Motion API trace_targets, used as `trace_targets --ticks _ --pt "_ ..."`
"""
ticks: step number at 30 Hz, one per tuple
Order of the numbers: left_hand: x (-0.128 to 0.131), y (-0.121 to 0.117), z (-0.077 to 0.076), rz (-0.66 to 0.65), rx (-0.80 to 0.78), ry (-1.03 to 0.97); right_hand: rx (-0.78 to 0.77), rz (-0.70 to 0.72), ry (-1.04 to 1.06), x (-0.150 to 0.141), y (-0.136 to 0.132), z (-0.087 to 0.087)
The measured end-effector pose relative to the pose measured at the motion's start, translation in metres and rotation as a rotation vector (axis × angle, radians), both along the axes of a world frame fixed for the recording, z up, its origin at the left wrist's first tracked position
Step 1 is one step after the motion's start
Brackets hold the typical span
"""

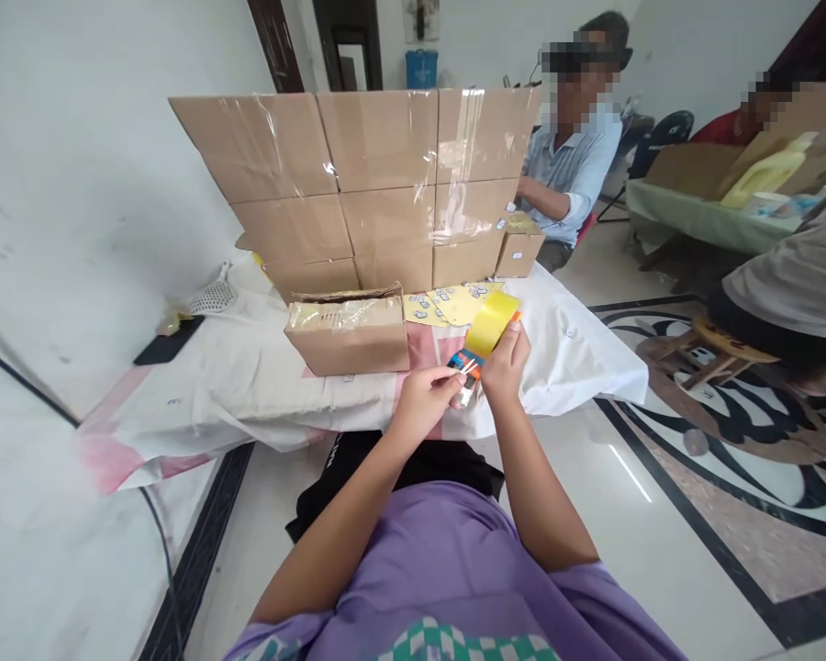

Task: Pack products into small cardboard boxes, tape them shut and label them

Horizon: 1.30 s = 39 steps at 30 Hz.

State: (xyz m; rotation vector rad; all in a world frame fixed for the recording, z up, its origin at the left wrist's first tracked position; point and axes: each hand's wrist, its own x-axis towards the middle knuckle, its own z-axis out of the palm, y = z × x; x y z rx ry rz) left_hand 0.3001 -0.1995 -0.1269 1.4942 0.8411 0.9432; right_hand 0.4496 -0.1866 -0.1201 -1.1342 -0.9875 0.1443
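Observation:
My right hand [504,362] is closed round a tape dispenser [469,365] that carries a yellow tape roll [490,322], held just above the low table's front edge. My left hand [428,397] pinches the tape end at the dispenser's orange and blue mouth. A small taped cardboard box [350,330] lies on the white cloth [234,376] just left of my hands. Behind it lies a yellow sheet with small labels [447,304].
A stack of sealed cardboard boxes [375,184] fills the back of the table. A person in a light blue shirt [570,170] sits behind it on the right with a small box [519,250]. Another person's knee [791,285] and a wooden stool [712,353] are at right. A black phone [169,340] lies left.

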Motion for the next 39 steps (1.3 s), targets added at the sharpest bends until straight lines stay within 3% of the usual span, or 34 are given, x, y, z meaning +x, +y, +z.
trace_targets --ticks 7,12,16,21,29,39 --pt "-0.025 -0.003 0.002 0.096 -0.068 -0.012 0.045 -0.077 0.055 -0.021 0.004 0.006" --pt "-0.035 -0.002 -0.005 0.201 -0.032 0.016 0.031 -0.077 0.201 -0.034 0.019 -0.006" --pt "-0.043 0.002 -0.012 0.179 -0.061 0.015 -0.025 -0.088 0.259 -0.041 0.022 -0.013" --pt "-0.053 0.002 -0.013 0.146 -0.057 0.035 -0.06 -0.093 0.298 -0.048 0.016 -0.008" --pt "-0.062 0.003 -0.015 0.132 -0.056 0.083 -0.021 -0.094 0.207 -0.056 0.014 -0.005" --pt "-0.081 -0.003 -0.019 0.102 -0.08 0.054 0.014 -0.007 0.289 -0.073 0.011 0.005"
